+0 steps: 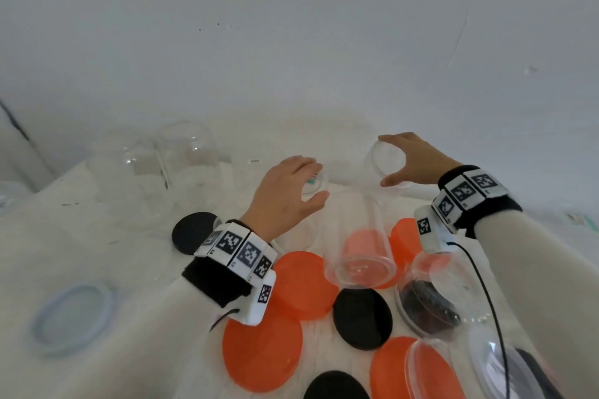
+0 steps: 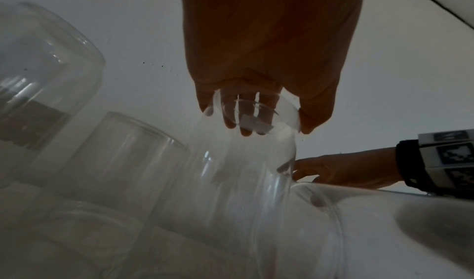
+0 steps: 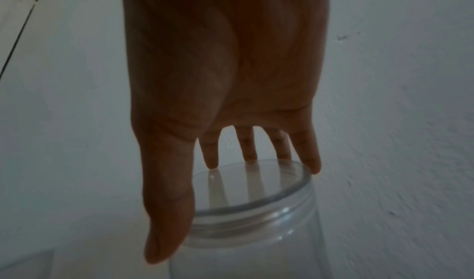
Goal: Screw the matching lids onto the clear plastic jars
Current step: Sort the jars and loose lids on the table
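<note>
While orange round plastic lids (image 1: 304, 285) and black round lids (image 1: 362, 317) lie near on the white table (image 1: 97, 262), right hand (image 1: 411, 160) grips a clear plastic jar's (image 1: 387, 168) rim at the far edge; left hand (image 1: 285, 194) curls round another clear jar (image 1: 316, 180).

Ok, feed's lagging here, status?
Left hand on one jar, right hand on another jar. No lids on. Orange lids loose below.

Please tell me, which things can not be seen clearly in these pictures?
- Left wrist view: jars are dim and blurred.
- Head view: bottom edge cuts off the nearest orange lid.
- Right wrist view: lower body of the jar under the right hand is cut off by the bottom edge.
</note>
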`<state>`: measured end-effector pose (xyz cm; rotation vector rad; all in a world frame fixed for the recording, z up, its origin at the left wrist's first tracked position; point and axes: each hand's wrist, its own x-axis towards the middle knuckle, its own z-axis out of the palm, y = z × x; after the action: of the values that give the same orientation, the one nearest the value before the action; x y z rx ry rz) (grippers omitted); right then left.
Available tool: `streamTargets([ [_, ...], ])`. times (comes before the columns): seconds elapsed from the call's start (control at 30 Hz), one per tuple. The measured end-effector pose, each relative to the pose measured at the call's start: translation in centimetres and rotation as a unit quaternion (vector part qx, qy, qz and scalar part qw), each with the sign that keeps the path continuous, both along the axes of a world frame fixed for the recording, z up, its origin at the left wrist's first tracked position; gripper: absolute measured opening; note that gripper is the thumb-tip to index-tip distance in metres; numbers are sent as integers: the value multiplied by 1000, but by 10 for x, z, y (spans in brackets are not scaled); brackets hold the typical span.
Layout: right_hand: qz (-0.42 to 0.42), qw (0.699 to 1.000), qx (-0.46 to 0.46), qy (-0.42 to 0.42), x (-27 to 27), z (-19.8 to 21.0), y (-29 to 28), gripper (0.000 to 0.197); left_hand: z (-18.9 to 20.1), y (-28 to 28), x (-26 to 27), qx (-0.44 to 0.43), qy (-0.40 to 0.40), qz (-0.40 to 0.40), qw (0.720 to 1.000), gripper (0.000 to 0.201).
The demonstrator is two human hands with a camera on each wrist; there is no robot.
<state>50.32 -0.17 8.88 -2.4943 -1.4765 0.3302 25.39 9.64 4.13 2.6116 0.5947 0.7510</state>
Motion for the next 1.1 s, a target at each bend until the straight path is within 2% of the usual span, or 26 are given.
streamTargets([
  [0.17, 22, 999, -29, -19, 0, -3, 10, 65, -1, -1, 0, -1, -9, -3, 1000, 73],
  [0.23, 26, 999, -41, -23, -1, -2, 11, 59, -2, -1, 0, -2, -8, -4, 1000, 73],
  [0.67, 26, 997, -67, -31, -17, 8, 1, 60, 1, -4, -3, -1, 21, 6, 1000, 80],
  [0.8, 24, 999, -22, -44, -36, 33, -9, 59, 7, -5, -6, -12, 68, 3, 998, 65],
  [0.87, 27, 998, 1, -57, -50, 50, -17, 60, 12, -5, -11, -28, 48, -8, 998, 61],
  [0.97, 15, 997, 51, -58, -77, 74, -34, 58, 20, -6, -26, -44, -32, -20, 998, 52],
  [1.1, 1, 995, 87, -46, -115, 87, -58, 54, 29, -7, -64, -41, -102, -9, 994, 36],
])
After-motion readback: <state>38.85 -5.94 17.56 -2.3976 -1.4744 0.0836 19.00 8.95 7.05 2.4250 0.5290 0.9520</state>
